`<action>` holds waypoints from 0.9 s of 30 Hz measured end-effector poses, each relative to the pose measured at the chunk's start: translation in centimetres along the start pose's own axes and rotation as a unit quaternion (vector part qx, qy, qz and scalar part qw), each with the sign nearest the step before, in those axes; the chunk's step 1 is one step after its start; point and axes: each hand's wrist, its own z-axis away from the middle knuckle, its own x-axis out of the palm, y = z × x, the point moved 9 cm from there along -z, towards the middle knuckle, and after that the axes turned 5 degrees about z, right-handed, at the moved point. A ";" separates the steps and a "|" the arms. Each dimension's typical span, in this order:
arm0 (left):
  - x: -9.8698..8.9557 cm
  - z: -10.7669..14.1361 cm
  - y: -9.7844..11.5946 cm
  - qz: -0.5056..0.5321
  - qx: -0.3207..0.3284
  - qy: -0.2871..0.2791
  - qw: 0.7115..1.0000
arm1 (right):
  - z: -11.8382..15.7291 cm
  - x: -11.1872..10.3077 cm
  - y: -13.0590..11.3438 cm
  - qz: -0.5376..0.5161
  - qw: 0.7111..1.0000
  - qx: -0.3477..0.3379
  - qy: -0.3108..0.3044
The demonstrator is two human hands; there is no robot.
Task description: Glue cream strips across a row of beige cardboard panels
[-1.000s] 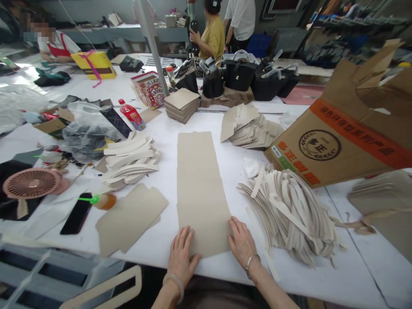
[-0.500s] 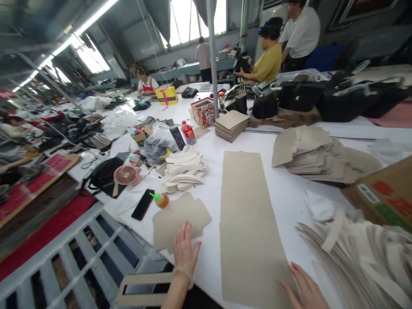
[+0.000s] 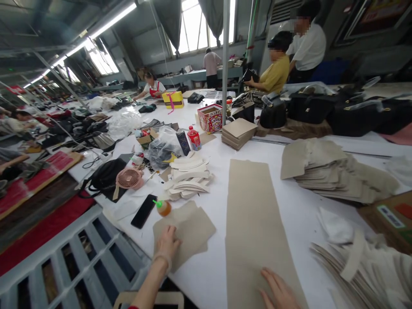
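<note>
Cardboard panel [image 3: 252,214] lies flat on the white counter [image 3: 301,206], its long axis running away from the person; the far end points toward a stack of cards [image 3: 238,134], and the near end runs out of view. The right hand [image 3: 278,291] is over its near part, fingers loosely parted, grasping nothing visible; contact is hard to tell. The left hand [image 3: 167,244] is at the loose sheets [image 3: 197,227], fingers bent; whether it pinches one cannot be told. Those overlap at differing angles just beside the glue bottle [image 3: 163,208], near the phone [image 3: 143,211], a corner pointing toward the panel. Both should be light, fairly stiff, easily creased; the sheets suit an edge pinch, the panel two hands along its long sides.
</note>
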 end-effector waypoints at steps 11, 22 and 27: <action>-2.2 8.4 8.8 0.437 0.078 -0.277 0.852 | -13.3 -4.9 -9.7 -0.258 0.953 0.126 -0.099; -1.5 13.0 12.2 0.512 0.066 -0.333 0.789 | -7.6 -4.8 -12.7 -0.630 0.663 0.280 -0.291; -2.9 13.1 16.6 0.434 0.097 -0.235 0.864 | -6.3 -7.2 -13.6 -0.611 0.707 0.255 -0.249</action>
